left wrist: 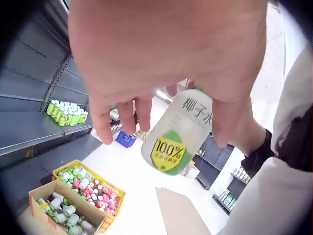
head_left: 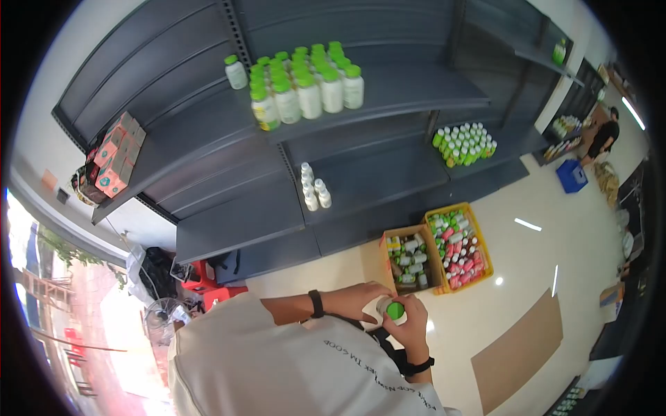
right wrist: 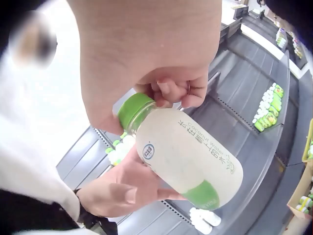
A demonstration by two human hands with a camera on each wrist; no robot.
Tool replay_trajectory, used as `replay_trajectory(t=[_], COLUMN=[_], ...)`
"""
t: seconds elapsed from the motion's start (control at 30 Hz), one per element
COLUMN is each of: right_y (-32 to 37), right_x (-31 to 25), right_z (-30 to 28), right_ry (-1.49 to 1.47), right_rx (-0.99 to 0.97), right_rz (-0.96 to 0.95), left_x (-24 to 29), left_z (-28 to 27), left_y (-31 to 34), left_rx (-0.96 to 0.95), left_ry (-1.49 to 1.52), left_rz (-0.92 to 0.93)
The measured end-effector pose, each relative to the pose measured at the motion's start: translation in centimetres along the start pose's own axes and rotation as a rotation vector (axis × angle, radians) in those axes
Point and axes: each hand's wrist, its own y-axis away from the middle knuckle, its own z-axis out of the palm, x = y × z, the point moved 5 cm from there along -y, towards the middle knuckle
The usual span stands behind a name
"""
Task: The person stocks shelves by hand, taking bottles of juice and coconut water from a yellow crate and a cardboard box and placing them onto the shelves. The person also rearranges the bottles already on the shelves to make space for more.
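A clear coconut water bottle [right wrist: 186, 152] with milky-looking contents and a green cap is in front of the person's body. The right hand [head_left: 414, 329] grips it near the cap, with curled fingers showing beside the neck in the right wrist view. Beside the bottle is the left hand [head_left: 364, 301], its fingers spread and hanging down in the left wrist view. The left thumb overlaps the bottle's edge there, while a gap shows between the other fingers and the bottle. A yellow "100%" badge marks the label in that view.
Green-capped bottles [head_left: 305, 90] stand in rows on the upper grey shelf [head_left: 409, 87]. Lower down are small white bottles [head_left: 309, 187] and green-and-white bottles [head_left: 465, 145]. A cardboard box [head_left: 386, 258] and a yellow crate [head_left: 488, 258] of bottles sit on the floor, near flat cardboard [head_left: 520, 353].
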Motion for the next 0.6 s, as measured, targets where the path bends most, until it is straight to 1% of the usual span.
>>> replay_trajectory(t=[0.07,0.17,0.2,0.3,0.33,0.43,0.47,0.57,0.6], right_y=[-0.5,-1.7,-2.2,-4.2,-4.6,-7.7,-8.5,-10.6,-11.3], right_x=[-3.5,-8.9,-10.3,-14.6,-16.1,-20.4,-20.7,-21.8,-22.1], right_z=[2.0,6.2,7.8,12.7,13.7,16.1,16.5,17.3,17.6], right_ry=[-0.012,-0.029,-0.008,-0.046,-0.045,-0.038,-0.001,-0.01,-0.032], right_rx=[-0.029,-0.064,-0.104,-0.171,-0.216,-0.334,-0.369,-0.509,-0.57], right_rz=[-0.034,-0.112,-0.137,-0.166,-0.112,0.024,-0.018,0.076,0.084], left_x=[-0.2,-1.2,-1.2,-0.9,-0.7,0.0,-0.6,0.1,1.3], left_z=[-1.1,-3.2,-4.3,-7.8,-8.8,-12.7,-13.8,-18.5,-20.7], left_y=[3.3,9.2,11.4,17.5,19.4,23.9,25.2,27.4,27.4], left_rx=[0.03,0.084,0.146,0.201,0.296,0.425,0.488,0.652,0.659], left_ry=[-0.033,-0.029,-0.046,-0.04,-0.095,-0.125,-0.17,-0.273,-0.352], left_rz=[0.033,0.027,0.027,-0.01,0.019,-0.005,-0.058,-0.061,-0.101])
